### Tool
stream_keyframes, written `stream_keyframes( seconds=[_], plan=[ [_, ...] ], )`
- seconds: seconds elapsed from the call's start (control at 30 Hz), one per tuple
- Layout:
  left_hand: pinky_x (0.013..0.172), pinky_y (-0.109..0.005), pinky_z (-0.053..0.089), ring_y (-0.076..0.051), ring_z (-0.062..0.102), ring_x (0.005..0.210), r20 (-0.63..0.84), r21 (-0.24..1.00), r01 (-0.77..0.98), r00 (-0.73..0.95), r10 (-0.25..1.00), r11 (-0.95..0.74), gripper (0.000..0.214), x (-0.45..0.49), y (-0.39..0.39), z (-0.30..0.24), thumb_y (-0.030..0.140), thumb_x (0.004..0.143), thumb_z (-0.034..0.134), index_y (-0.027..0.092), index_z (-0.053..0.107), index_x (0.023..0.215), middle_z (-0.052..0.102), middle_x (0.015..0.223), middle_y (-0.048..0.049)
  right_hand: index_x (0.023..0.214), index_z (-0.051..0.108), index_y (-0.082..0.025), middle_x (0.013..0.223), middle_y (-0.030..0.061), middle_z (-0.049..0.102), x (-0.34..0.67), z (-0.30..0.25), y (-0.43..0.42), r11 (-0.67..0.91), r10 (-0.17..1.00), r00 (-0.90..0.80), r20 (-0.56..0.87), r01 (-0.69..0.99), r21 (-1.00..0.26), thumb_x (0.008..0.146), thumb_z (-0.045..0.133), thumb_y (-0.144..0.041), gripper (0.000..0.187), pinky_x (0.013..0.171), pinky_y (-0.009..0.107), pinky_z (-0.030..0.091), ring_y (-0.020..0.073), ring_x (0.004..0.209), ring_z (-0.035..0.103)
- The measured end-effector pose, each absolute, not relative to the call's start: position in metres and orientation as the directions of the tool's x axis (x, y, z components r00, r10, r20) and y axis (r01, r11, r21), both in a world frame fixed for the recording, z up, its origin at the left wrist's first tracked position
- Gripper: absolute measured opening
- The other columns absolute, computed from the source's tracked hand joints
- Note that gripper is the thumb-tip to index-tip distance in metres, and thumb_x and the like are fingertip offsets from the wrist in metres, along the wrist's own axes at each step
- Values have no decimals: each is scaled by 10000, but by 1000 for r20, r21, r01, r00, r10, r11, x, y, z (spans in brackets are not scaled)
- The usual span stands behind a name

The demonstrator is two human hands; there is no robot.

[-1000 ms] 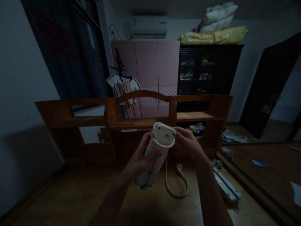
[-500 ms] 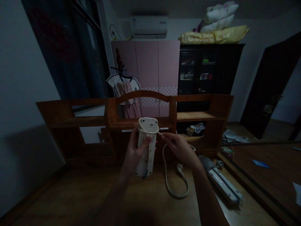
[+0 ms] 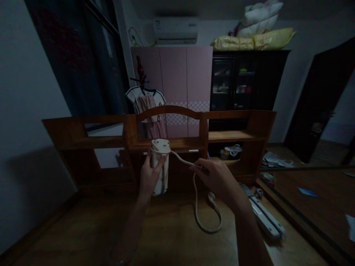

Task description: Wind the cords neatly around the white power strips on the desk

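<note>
My left hand (image 3: 151,171) is wrapped round a white power strip (image 3: 161,177), held upright with its underside towards me. A white cord (image 3: 181,159) loops round the strip's upper end and runs across to my right hand (image 3: 215,175). The fingers of that hand pinch the cord a short way from the strip. From there the cord hangs down in a loop, with its plug (image 3: 211,197) dangling below my right hand. A second power strip (image 3: 266,218), its grey cord coiled round its far end, lies on the wooden surface at the right, partly behind my right forearm.
A wooden shelf unit (image 3: 169,144) stands across the far edge of the wooden surface (image 3: 166,232). Odds and ends sit in its right compartment. A raised ledge (image 3: 294,229) borders the right side, with a blue packet (image 3: 307,192) beyond it.
My left hand has moved left with the power strip. My right hand has drawn slightly right, so a longer stretch of cord now spans between the hands.
</note>
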State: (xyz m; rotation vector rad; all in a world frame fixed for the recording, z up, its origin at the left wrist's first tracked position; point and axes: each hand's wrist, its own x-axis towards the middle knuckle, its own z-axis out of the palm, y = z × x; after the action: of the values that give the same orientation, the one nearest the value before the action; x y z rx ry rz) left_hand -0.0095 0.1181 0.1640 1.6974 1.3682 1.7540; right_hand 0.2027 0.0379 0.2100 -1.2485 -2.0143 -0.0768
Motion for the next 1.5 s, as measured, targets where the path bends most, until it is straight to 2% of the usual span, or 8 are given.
stream_keyframes(
  seconds=[0.2, 0.4, 0.63, 0.73, 0.93, 1.23, 1.4, 1.5],
  plan=[
    [828, -312, 467, -274, 625, 1072, 576, 690, 645, -215, 789, -328, 740, -8, 124, 154, 566, 851, 516, 225, 276, 1463, 669, 1143, -139, 749, 592, -185, 712, -2, 634, 181, 211, 30, 633, 693, -342, 634, 710, -309, 929, 521, -276, 214, 603, 214, 332, 115, 649, 568],
    [641, -276, 445, -265, 695, 828, 513, 485, 833, -23, 858, -268, 700, 21, 107, 146, 555, 900, 420, 157, 247, 1449, 711, 903, -133, 737, 606, -177, 695, -9, 625, 183, 211, 32, 667, 665, -335, 667, 667, -330, 916, 543, -281, 217, 613, 211, 342, 105, 634, 561],
    [649, -253, 433, -227, 676, 879, 513, 354, 732, 368, 775, -582, 287, 60, 77, 136, 422, 928, 459, 223, 459, 1135, 669, 979, -61, 738, 656, -175, 572, -39, 530, 220, 217, 36, 615, 679, -138, 721, 644, -456, 837, 638, -386, 234, 514, 204, 313, 85, 531, 444],
    [648, -251, 441, -212, 666, 852, 506, 327, 650, 493, 708, -686, 261, 63, 62, 144, 373, 897, 538, 242, 462, 1110, 654, 976, -29, 736, 668, -165, 555, -42, 495, 238, 219, 36, 610, 707, -107, 699, 592, -527, 796, 681, -387, 230, 473, 205, 289, 81, 509, 402],
    [696, -268, 471, -192, 640, 857, 450, 274, 542, 658, 605, -794, 294, 45, 42, 172, 385, 868, 586, 241, 493, 1107, 635, 984, -12, 710, 677, -155, 620, -9, 603, 254, 216, 40, 625, 771, -112, 627, 322, -711, 753, 717, -309, 165, 493, 193, 368, 104, 559, 516],
    [637, -245, 471, -161, 635, 785, 542, 271, 408, 684, 488, -872, 264, 36, 14, 187, 370, 837, 634, 204, 488, 982, 640, 913, 0, 723, 724, -211, 582, -10, 605, 253, 192, 75, 640, 763, -52, 644, -81, -764, 693, 737, -369, 162, 433, 197, 367, 99, 478, 488],
    [679, -242, 501, -149, 650, 770, 679, 318, 425, 521, 516, -848, 379, 24, 9, 195, 336, 817, 659, 221, 472, 1126, 666, 935, -12, 905, 744, -247, 819, 26, 694, 238, 187, 80, 608, 789, -46, 612, -81, -790, 795, 652, -353, 179, 560, 221, 462, 137, 651, 586],
    [614, -213, 500, -133, 644, 697, 730, 325, 460, 433, 528, -826, 418, 18, 8, 198, 363, 784, 690, 238, 479, 1122, 668, 870, 6, 952, 741, -193, 880, 66, 701, 225, 191, 81, 641, 763, -94, 639, -14, -767, 816, 615, -359, 249, 658, 262, 499, 165, 719, 603]
  ],
)
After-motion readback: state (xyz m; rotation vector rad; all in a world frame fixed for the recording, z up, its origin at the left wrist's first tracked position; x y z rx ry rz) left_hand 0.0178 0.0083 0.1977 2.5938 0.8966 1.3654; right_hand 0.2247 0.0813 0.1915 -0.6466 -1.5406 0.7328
